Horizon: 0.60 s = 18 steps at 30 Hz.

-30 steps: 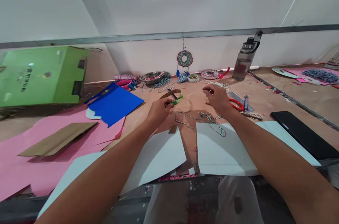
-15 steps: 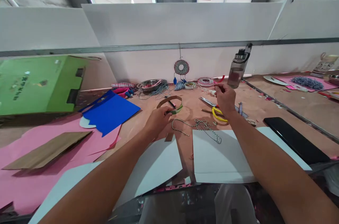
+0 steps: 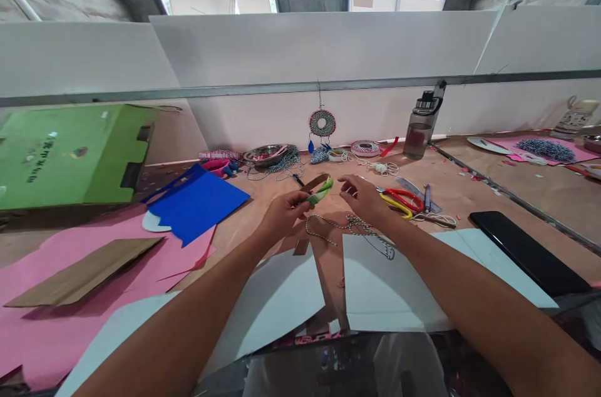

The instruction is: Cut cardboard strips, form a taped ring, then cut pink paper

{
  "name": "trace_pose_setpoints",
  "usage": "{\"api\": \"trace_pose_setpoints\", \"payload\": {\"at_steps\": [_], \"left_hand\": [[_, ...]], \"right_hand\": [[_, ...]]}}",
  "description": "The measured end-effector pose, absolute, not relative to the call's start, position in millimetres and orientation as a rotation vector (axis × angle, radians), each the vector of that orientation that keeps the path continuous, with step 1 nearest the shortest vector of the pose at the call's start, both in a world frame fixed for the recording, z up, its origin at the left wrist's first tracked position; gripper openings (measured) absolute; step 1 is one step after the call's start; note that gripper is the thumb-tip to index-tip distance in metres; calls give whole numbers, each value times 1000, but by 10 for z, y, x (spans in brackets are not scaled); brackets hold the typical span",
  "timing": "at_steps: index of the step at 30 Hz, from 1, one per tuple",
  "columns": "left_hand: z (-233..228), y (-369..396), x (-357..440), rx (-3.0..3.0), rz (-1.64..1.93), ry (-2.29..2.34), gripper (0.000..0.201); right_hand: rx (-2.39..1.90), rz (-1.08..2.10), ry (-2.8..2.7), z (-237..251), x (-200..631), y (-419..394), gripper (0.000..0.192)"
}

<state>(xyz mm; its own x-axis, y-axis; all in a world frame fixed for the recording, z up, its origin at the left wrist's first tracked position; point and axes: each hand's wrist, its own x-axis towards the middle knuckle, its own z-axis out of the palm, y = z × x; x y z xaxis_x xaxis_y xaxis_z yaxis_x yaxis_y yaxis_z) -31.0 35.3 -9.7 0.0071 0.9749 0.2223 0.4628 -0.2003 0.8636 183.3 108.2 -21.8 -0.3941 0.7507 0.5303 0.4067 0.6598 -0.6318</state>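
Brown counter (image 3: 469, 196) ran under white partition, littered with paper and twine (image 3: 350, 226). Left hand (image 3: 282, 214) held ring (image 3: 317, 190) of card strip above counter, fingers (image 3: 300, 200) pinched on near edge. Right hand (image 3: 361, 196) just beside ring, fingers loosely apart, not touching. Ring likely light, thin, easily crushed; best gripped at rim, gently.

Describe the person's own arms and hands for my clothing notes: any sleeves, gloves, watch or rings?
Both forearms are bare up to the picture's lower edge, with no sleeves in view. The left hand and the right hand wear no gloves. No watch, bracelet or ring shows on either wrist or on the visible fingers.
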Motion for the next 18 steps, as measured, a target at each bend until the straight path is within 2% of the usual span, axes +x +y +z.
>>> {"api": "trace_pose_setpoints", "payload": {"at_steps": [6,11,15,18], "left_hand": [[-91,352,-290,1541,1174,1228,26],[-117,370,-285,1744,1184,1454,19],[-143,397,-288,2089,1137,1718,19],[-164,412,-284,2229,1088,1717,21]], "right_hand": [[-875,641,-1982,-221,1794,1047,41],[-851,653,-1960,-260,1807,1100,43],[-847,516,-1973,-237,1832,1101,45],[-732,307,-2087,-175,1826,1032,36]]}}
